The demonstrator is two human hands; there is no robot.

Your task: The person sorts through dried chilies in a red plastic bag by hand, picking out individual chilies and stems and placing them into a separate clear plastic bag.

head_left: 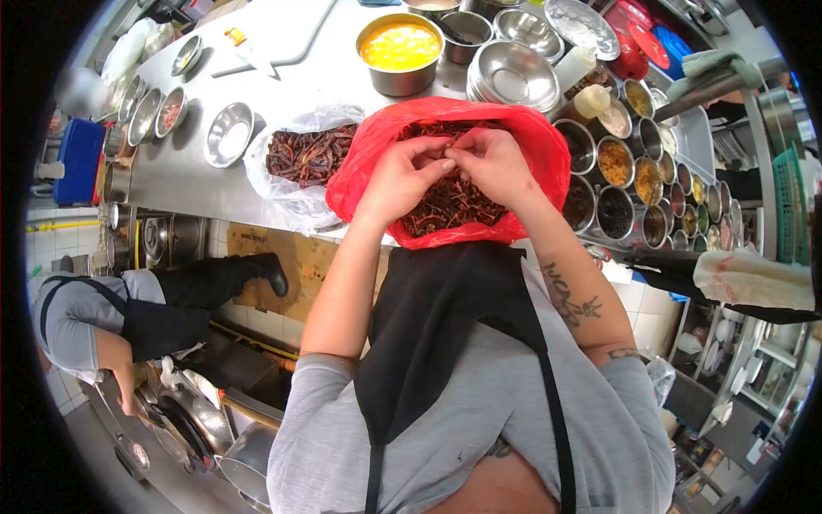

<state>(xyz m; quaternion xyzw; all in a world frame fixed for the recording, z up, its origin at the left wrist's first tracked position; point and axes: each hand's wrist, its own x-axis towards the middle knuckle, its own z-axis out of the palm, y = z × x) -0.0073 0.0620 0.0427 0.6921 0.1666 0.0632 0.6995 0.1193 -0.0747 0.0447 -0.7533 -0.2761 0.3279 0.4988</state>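
Observation:
Both of my hands meet fingertip to fingertip over an opened red plastic bag (pixel 539 158) at the table's near edge. Dark dried chillies (pixel 449 206), with thin stems among them, fill the bag. My left hand (pixel 409 176) is closed in a pinch, and so is my right hand (pixel 492 163). Whatever is between the fingertips is too small and hidden to make out. Just left of the red bag, a clear plastic bag (pixel 257 167) lies open, holding larger dark-red dried chillies (pixel 310 156).
Beyond the bags stand a pot of yellow liquid (pixel 402 81) and stacked metal bowls (pixel 514 73). Several ingredient tins (pixel 615 163) crowd the right side. An empty metal bowl (pixel 229 134) sits left. Another person (pixel 111 317) bends over pans at lower left.

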